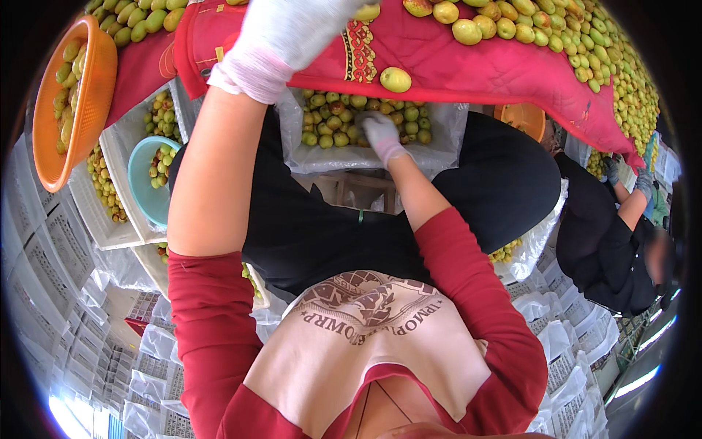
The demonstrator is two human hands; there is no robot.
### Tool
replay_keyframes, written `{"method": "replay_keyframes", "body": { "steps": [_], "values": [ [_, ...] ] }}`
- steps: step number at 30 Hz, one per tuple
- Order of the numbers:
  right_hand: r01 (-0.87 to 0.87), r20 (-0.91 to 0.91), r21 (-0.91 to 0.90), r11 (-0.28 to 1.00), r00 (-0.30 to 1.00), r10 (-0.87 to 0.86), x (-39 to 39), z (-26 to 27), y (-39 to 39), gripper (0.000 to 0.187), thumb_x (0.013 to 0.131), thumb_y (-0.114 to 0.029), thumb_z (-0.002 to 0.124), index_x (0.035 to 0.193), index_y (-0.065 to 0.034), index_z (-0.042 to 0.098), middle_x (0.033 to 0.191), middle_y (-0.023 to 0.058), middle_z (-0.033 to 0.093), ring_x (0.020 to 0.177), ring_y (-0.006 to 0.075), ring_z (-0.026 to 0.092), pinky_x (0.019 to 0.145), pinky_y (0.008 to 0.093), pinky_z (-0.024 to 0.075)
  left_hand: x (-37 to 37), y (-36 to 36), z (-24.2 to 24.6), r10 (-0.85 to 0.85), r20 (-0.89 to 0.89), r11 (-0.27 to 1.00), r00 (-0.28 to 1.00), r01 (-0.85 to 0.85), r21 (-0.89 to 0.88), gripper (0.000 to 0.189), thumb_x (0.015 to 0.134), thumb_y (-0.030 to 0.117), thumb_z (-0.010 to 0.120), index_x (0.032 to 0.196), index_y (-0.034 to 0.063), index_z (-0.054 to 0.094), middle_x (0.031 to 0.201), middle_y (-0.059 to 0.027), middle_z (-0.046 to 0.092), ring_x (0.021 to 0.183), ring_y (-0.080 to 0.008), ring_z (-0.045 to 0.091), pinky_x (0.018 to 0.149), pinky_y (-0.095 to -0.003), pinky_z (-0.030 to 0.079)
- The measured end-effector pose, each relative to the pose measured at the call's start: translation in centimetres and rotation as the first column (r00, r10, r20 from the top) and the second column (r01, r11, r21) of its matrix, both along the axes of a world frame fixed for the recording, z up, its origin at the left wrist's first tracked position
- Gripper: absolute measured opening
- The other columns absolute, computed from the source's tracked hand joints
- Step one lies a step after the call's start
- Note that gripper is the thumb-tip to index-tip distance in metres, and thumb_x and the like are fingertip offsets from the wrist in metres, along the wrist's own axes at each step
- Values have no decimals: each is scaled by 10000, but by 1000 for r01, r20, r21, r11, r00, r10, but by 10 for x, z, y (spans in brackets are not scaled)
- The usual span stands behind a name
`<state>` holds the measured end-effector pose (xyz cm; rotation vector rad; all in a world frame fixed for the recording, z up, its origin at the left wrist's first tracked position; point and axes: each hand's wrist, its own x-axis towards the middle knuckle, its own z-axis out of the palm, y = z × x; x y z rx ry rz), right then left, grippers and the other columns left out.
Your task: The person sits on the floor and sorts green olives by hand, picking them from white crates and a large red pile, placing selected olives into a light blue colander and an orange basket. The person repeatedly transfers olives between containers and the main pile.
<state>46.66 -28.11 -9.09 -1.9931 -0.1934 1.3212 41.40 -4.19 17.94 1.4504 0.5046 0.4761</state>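
Note:
My left hand [301,30], in a white knit glove with a pinkish cuff, reaches over the red quilted cloth [417,49] at the top edge, where its fingers are partly cut off. A yellow-green jujube [366,11] shows right beside its fingers; whether they grip it I cannot tell. My right hand [380,133], gloved likewise and blurred, is down among the jujubes [333,122] in a plastic-lined crate [373,164] between my knees. Its fingertips are indistinct, so any grasp is hidden. One single jujube [396,79] lies near the cloth's front edge.
Heaped jujubes [548,24] cover the cloth's far side. At left are an orange basket [104,82], a turquoise bowl [140,186] and white crates [118,236], all with jujubes. An orange container [540,118] stands right, near a gloved co-worker [598,230]. Stacked crates [66,247] lie behind me.

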Motion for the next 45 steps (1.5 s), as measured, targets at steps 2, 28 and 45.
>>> {"method": "replay_keyframes", "body": {
  "steps": [2, 28, 45],
  "values": [
    [-547, 142, 83, 833, 834, 533, -16, 6, 16, 400, 841, -225, 545, 1199, -73, 641, 1153, 174, 660, 1143, 307, 593, 1003, 349, 433, 0, 3, 0, 176, 132, 983, 976, -166, -80, 224, 994, 198, 531, 909, 36, 659, 822, 5, 630, 744, -59, 545, 681, -205, 441],
    [-327, 393, -393, 860, 786, 478, 18, -22, 49, 591, 862, -396, 554, 1359, -81, 499, 1376, 250, 499, 1244, 438, 490, 1041, 471, 401, -24, 12, 3, 197, 316, 979, 928, -168, -119, 213, 977, 145, 527, 1045, -13, 652, 926, -29, 648, 853, -82, 577, 794, -228, 472],
    [-569, 525, -423, 705, 480, 703, -43, -28, 95, 401, 876, -246, 495, 1228, -82, 592, 1182, 194, 634, 1084, 354, 606, 943, 424, 486, -43, 18, 23, 328, 257, 943, 909, -300, -141, 217, 976, 150, 528, 1032, -8, 665, 896, -29, 650, 838, -92, 585, 783, -220, 473]
  ]
}}
